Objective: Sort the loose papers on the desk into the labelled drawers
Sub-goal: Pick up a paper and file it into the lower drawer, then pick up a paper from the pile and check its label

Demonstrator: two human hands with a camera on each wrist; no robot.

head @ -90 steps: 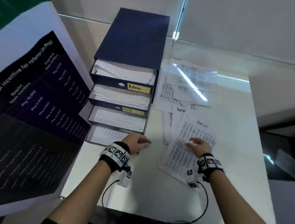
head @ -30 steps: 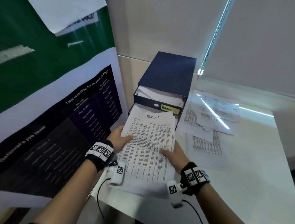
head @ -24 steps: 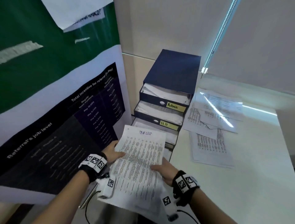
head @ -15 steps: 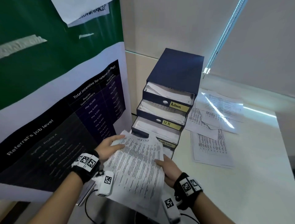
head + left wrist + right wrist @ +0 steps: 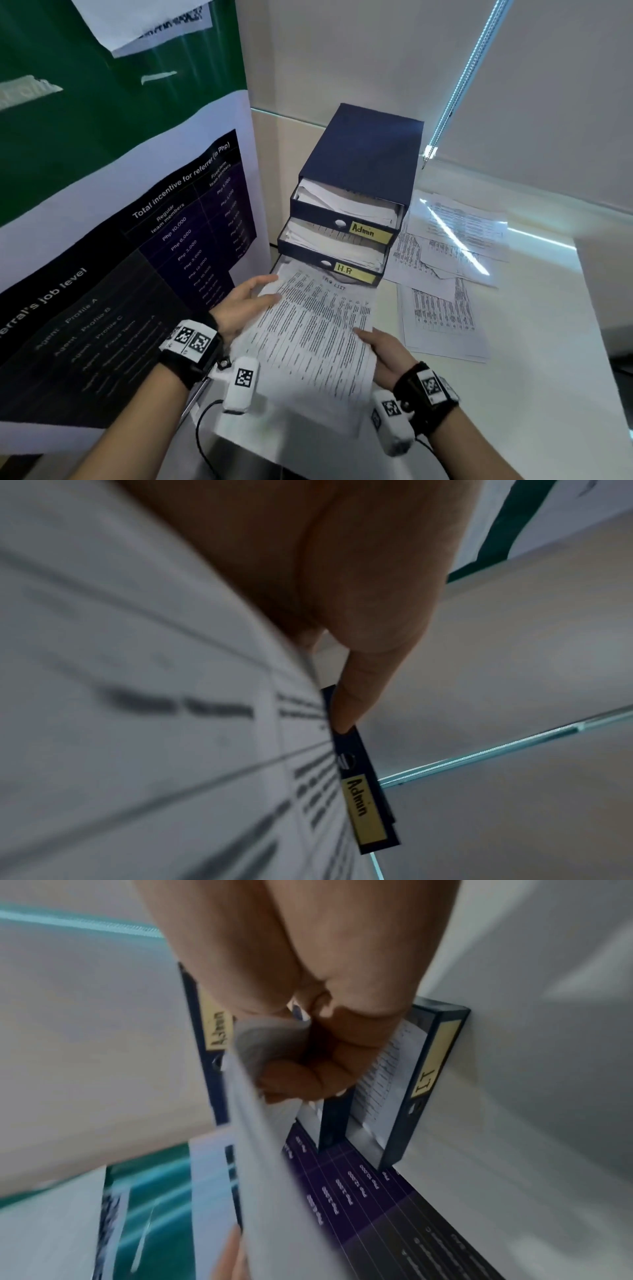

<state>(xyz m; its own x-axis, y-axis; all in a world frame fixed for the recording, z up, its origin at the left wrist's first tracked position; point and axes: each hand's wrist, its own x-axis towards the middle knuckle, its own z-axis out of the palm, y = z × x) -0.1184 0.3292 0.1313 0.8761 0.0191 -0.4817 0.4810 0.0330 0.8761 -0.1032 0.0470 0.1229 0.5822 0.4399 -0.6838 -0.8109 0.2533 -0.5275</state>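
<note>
A navy drawer unit (image 5: 366,154) stands at the back of the white desk (image 5: 534,383), its drawers pulled out in steps. The top drawer is labelled Admin (image 5: 371,231), the one below HR (image 5: 349,270). I hold a stack of printed sheets (image 5: 315,335) headed "Task list" in both hands. My left hand (image 5: 245,306) holds its left edge, fingers stretched along it. My right hand (image 5: 385,349) pinches its right edge, thumb on top and fingers curled beneath (image 5: 308,1074). The stack's far edge lies just under the HR drawer front, covering the third drawer. A drawer labelled IT (image 5: 431,1069) shows in the right wrist view.
Loose printed papers (image 5: 442,308) lie overlapping on the desk right of the unit. A large poster board (image 5: 137,257) stands close along the left. A blind's bead cord (image 5: 455,85) hangs behind the unit. Bare desk extends to the right.
Both hands took the stack off the desk, carried it left in front of the unit, then lowered and pushed it forward until its far edge reached under the HR drawer.
</note>
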